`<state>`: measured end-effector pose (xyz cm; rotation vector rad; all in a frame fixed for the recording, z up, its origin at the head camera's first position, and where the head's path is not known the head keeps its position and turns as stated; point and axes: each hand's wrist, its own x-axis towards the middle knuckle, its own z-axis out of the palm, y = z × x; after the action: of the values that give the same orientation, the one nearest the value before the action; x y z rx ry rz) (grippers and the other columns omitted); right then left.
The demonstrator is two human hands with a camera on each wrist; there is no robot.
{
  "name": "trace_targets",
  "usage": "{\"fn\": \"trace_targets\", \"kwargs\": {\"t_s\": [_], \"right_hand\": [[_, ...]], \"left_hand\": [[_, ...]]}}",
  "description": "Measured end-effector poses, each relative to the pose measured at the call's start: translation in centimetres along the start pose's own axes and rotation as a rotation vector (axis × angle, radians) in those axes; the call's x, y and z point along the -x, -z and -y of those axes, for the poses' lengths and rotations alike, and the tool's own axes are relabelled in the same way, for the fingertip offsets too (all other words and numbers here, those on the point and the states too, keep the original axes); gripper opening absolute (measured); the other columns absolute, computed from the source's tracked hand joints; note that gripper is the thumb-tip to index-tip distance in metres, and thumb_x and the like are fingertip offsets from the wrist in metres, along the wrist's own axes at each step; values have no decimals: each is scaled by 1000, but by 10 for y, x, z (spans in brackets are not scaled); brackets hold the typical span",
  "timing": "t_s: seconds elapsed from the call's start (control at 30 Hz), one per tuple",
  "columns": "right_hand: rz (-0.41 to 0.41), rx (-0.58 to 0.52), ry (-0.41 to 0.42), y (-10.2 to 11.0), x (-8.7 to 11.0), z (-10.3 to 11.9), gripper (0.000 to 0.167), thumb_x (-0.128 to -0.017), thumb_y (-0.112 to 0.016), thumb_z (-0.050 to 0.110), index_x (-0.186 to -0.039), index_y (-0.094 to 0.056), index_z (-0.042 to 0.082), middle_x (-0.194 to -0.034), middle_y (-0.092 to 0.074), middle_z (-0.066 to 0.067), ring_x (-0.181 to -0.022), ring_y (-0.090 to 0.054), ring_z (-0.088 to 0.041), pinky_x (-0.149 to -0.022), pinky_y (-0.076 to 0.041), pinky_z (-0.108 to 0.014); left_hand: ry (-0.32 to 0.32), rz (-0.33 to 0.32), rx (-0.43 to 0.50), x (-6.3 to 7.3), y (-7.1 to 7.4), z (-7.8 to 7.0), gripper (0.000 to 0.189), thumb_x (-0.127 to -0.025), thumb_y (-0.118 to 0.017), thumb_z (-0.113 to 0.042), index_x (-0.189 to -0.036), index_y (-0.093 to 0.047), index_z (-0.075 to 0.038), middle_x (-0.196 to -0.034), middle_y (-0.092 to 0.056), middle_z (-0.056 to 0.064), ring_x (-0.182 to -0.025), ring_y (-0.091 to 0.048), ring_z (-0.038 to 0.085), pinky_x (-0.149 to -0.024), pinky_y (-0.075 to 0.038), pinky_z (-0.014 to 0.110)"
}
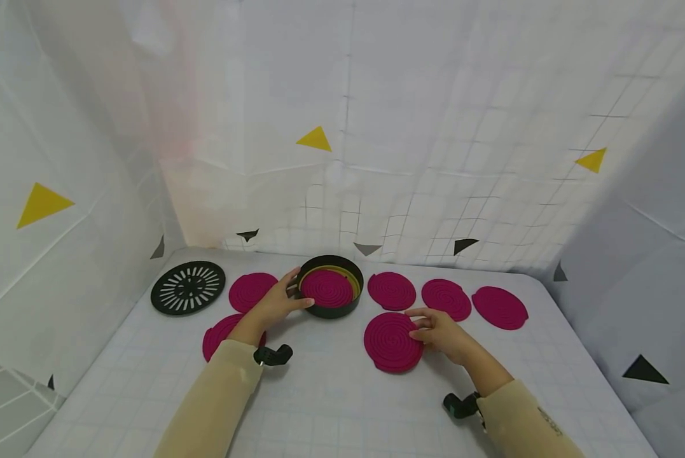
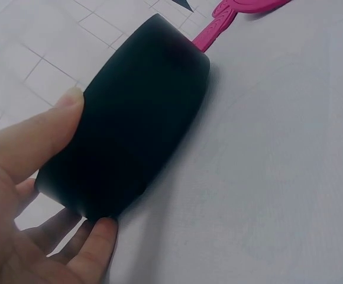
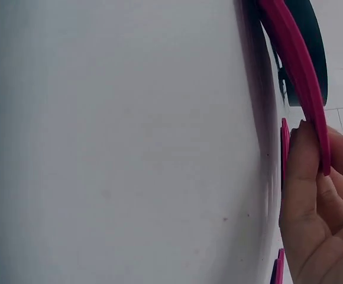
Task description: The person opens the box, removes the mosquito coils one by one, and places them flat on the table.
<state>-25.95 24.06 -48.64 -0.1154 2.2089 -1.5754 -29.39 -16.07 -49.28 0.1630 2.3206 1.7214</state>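
My left hand (image 1: 275, 303) holds the side of a round black holder (image 1: 331, 312), thumb at its near rim and fingers curled round the wall. A yellow lining shows inside the holder, and a magenta spiral-ribbed coaster (image 1: 326, 288) lies in it. In the left wrist view the dark outer wall (image 2: 130, 112) fills the middle, the left fingertips against it. My right hand (image 1: 442, 334) pinches the edge of another magenta coaster (image 1: 392, 343) between thumb and fingers. Seen edge-on in the right wrist view, this coaster (image 3: 301, 71) is tilted and raised off the white surface.
Three more magenta coasters lie right of the holder: one close by (image 1: 392, 291), a middle one (image 1: 446, 299) and a far one (image 1: 500, 308). Two others lie left, one partly behind my left forearm. A black slotted disc (image 1: 188, 287) lies at the table's back left, near the white curtain wall.
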Motion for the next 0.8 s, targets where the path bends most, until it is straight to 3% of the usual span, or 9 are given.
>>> {"fn": "trace_targets", "kwargs": {"t_s": [0.37,0.8], "right_hand": [[22,65,-38,8,-5,-1,48,-89,-74,4,-134,-58,2,-107,-61,-15,-87,-62,-22,-76,-60,-38],[82,126,-50,13,-14,6,45,-91,-69,0,-134,-58,1,-106,-61,-14,-86,-61,-21,-74,-61,-41]], "left_hand": [[-1,1,2,-3,-1,1,100,-86,-82,-28,-161,-17,-22,-164,-22,14,-149,-25,35,-112,-34,57],[0,2,38,-5,-1,4,100,-85,-82,-25,-161,-17,-24,-164,-23,13,-150,-22,35,-113,-32,57]]}}
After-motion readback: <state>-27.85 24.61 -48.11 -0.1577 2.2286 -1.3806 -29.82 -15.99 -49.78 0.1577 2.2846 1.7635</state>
